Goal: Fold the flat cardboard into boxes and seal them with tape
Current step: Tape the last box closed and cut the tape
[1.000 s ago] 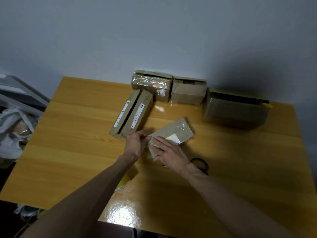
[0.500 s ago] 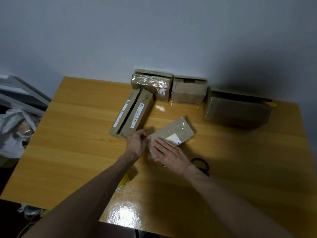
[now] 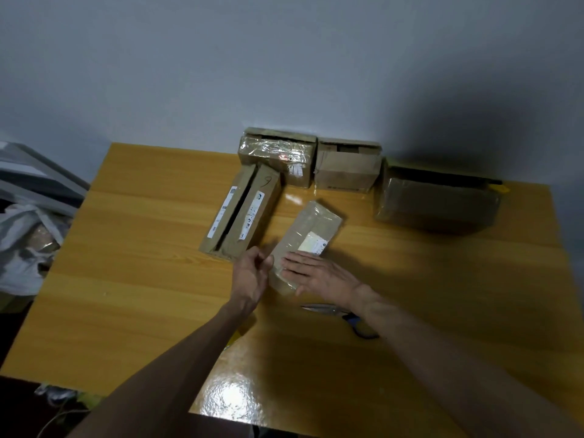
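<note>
A small taped cardboard box (image 3: 313,230) with a white label lies slanted in the middle of the wooden table (image 3: 142,248). My right hand (image 3: 319,273) rests flat on its near end, fingers spread. My left hand (image 3: 251,275) is at the box's near left corner, fingers pinched against its edge. Whether tape is between those fingers I cannot tell. Scissors (image 3: 344,317) with blue handles lie just behind my right wrist, partly hidden by it.
A long narrow box (image 3: 243,210) lies left of the small one. At the wall stand a tape-wrapped box (image 3: 275,153), a plain box (image 3: 346,167) and a larger dark box (image 3: 436,200). Bags and clutter (image 3: 25,241) sit beyond the table's left edge.
My right hand has slid slightly along the box's near end and lies flatter. My left hand stays pinched at the corner. The box has barely moved.
</note>
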